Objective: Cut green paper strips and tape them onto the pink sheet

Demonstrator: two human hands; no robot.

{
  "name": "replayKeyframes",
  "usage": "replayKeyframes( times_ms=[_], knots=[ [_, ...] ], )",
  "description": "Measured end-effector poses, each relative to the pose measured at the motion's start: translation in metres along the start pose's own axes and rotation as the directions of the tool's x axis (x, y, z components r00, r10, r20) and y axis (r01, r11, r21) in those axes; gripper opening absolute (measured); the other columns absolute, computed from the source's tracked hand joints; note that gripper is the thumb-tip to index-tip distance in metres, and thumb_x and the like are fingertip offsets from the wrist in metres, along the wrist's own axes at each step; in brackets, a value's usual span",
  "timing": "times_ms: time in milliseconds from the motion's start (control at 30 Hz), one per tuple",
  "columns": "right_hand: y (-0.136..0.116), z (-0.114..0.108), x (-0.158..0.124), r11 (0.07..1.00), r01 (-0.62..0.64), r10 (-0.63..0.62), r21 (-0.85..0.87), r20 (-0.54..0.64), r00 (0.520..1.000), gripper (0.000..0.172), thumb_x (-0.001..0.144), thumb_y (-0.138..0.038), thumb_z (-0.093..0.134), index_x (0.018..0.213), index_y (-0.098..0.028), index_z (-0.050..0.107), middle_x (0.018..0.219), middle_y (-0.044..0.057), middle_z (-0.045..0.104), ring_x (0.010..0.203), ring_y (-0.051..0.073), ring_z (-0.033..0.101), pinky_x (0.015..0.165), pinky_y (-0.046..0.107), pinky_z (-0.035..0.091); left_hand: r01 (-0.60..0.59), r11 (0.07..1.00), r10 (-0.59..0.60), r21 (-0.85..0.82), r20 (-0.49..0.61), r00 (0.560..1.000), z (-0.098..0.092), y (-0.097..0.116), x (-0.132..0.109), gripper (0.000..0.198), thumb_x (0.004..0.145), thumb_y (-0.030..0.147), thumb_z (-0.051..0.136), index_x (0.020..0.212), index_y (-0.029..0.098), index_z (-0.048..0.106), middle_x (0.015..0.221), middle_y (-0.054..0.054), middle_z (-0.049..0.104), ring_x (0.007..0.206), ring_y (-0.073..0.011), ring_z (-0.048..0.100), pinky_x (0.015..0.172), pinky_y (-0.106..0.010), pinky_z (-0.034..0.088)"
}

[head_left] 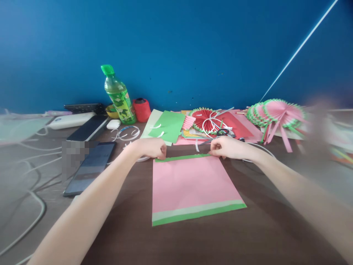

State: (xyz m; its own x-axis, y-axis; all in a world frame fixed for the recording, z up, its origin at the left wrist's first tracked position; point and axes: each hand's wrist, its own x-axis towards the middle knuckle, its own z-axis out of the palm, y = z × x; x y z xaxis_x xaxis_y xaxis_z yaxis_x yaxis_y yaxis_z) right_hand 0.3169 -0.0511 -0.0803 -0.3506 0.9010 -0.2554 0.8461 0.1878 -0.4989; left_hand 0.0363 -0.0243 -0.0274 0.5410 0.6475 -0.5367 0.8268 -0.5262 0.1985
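Note:
A pink sheet of paper (190,180) lies on the dark table, with a pale green and a bright green strip along its near edge and a green strip along its far edge. My left hand (151,148) is closed at the far left corner, fingers curled down onto the edge. At the far right corner, my right hand (224,146) pinches the green edge between thumb and fingers. Just behind the right hand lie scissors (224,132), partly hidden by it.
Green sheets (172,127), a red folded paper fan (204,119) and pink-green paper fans (281,114) lie along the blue wall. Left stand a green-capped bottle (120,97) and red thread spool (142,110). A phone (92,167) and white cables (38,198) lie left.

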Motion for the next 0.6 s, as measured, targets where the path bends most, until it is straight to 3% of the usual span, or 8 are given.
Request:
replayKeyframes(
  times_ms=[600],
  knots=[
    [-0.0052, -0.0001, -0.0015, 0.999, -0.034, 0.034, 0.005, -0.006, 0.999, 0.02, 0.072, -0.037, 0.051, 0.064, -0.018, 0.053, 0.061, 0.0, 0.062, 0.048, 0.011, 0.054, 0.047, 0.022, 0.036, 0.006, 1.0, -0.006, -0.004, -0.015, 1.0, -0.0006, 0.0035, 0.0003, 0.017, 0.058, 0.024, 0.046, 0.065, 0.016, 0.059, 0.062, -0.001, 0.053, 0.054, -0.0105, 0.038, 0.05, -0.023, 0.027]
  ],
)
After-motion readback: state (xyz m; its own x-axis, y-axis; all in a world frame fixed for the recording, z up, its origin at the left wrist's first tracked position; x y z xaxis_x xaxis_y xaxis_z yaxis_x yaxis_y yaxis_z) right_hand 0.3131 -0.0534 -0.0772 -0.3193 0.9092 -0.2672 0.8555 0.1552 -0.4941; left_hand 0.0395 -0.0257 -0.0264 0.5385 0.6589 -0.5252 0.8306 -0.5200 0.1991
